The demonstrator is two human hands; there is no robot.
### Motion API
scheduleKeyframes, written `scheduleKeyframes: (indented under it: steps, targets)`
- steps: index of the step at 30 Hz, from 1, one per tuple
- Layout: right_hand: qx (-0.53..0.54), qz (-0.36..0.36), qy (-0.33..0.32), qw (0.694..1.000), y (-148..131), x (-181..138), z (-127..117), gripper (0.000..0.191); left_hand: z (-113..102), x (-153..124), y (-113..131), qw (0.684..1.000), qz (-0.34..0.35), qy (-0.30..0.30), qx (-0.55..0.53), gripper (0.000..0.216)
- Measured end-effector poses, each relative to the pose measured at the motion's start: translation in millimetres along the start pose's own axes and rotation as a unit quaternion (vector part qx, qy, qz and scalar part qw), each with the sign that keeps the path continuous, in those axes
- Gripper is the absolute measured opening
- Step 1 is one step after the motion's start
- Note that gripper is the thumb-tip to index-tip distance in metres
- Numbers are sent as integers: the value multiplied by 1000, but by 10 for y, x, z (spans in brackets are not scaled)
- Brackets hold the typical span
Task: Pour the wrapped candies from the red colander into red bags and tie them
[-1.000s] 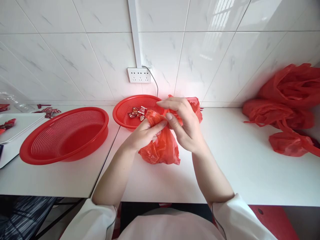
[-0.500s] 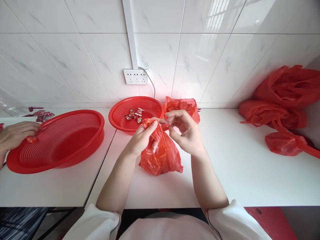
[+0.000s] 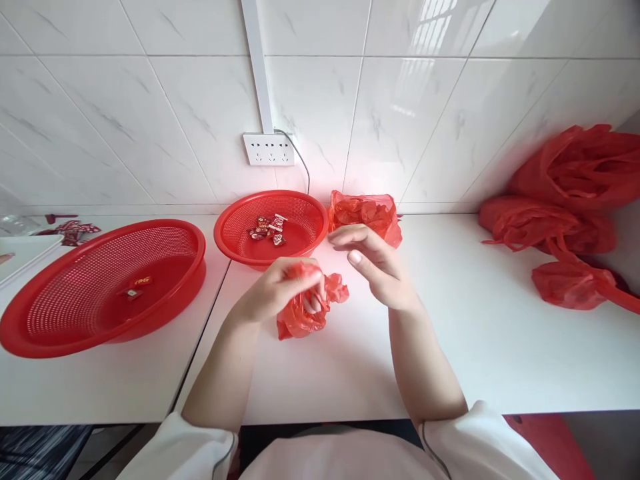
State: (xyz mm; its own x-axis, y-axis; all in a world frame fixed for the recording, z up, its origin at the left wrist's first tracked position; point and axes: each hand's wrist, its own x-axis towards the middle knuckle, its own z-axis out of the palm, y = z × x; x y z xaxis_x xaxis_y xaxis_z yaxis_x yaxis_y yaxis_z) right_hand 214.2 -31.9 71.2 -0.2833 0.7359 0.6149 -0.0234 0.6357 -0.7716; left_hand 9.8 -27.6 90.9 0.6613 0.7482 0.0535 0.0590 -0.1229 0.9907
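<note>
Over the white table point(image 3: 465, 333), my left hand point(image 3: 277, 287) clutches a red plastic bag point(image 3: 300, 323); my right hand point(image 3: 383, 270) hangs spread. Wrapped candies point(image 3: 277, 225) in a perforated basket point(image 3: 307, 217) lie at the bag's eleven o'clock, a larger basket point(image 3: 65, 303) at nine.

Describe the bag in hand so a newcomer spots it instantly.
Find the white wall socket, then the red basket below it. On its near side, the left hand grips a crumpled red bag. Unlike the other red bags, it's the only one held.
</note>
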Motion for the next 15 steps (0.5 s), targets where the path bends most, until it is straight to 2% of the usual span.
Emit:
scheduleKeyframes:
  steps: [2,5,7,9,12,14,15]
  targets:
    - [51,87,-46,994,68,44,44,29,15,-69,55,986,57,7,157,4]
    - [99,173,-104,974,154,75,94,35,2,-127,62,929,143,63,336,13]
    - [106,186,-100,972,201,78,110,35,-18,-113,12,878,192,115,423,18]
    - [112,184,-100,971,239,76,119,36,-33,-58,-61,815,253,185,488,21]
    - [124,165,-94,974,288,76,133,37,-36,46,-158,722,342,292,527,19]
    - [115,149,-67,980,323,81,139,34,-36,88,-193,698,367,321,525,15]
    - [104,143,-49,983,341,84,140,31,-41,96,-203,703,365,318,521,13]
